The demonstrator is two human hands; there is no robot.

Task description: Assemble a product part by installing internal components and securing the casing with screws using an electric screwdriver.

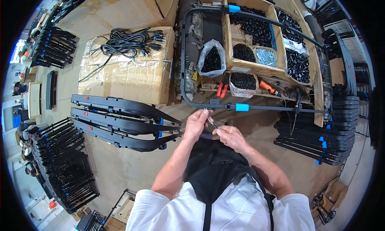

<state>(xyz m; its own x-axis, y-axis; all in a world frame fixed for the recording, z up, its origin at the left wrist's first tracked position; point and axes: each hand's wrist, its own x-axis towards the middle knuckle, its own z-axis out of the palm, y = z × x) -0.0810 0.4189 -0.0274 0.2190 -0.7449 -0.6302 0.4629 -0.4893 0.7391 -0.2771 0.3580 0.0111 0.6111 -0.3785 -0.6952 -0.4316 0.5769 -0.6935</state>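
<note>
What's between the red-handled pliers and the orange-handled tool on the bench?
Head view: a clear bag of small black parts sits between the red-handled pliers and the orange-handled tool.

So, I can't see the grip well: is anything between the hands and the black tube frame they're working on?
Nothing visible: the left hand touches the black tube frame, and the right hand sits just below it.

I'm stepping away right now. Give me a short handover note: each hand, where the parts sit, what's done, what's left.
Left hand: closed around a small metal tool just under the black tube frame.
Right hand: pinching the tool's lower end.
Frame lies across the bench, blue sleeve just right of the hands.
Fastener boxes behind it; finished black parts stacked on the left.
Done and left: cannot tell from here.
</note>
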